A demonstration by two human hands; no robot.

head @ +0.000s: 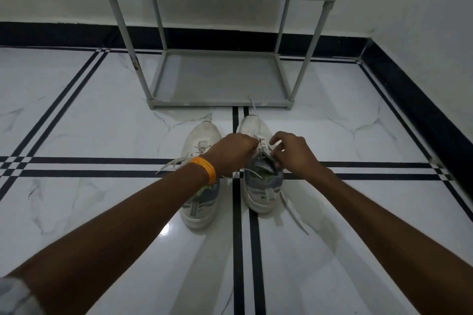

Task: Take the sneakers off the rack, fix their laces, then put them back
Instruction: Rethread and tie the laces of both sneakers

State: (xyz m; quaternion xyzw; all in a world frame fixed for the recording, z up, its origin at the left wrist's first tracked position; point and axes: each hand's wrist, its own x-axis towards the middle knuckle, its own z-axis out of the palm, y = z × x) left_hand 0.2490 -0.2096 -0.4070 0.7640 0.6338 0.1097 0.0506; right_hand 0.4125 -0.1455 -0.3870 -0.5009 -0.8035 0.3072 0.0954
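Two white and grey sneakers stand side by side on the floor, toes pointing at the grey rack (217, 103). My left hand (231, 152), with an orange band at the wrist, pinches the laces of the right sneaker (261, 186) over its tongue. My right hand (294, 153) grips the same laces from the other side. The left sneaker (202, 140) lies partly under my left forearm, its laces loose and trailing to the left. One loose lace end of the right sneaker trails on the floor toward me.
The rack's bottom shelf (220, 79) and the shelf above hold nothing. The white marble floor (102, 123) has black stripe lines. A white wall with black skirting (409, 100) runs behind the rack and along the right.
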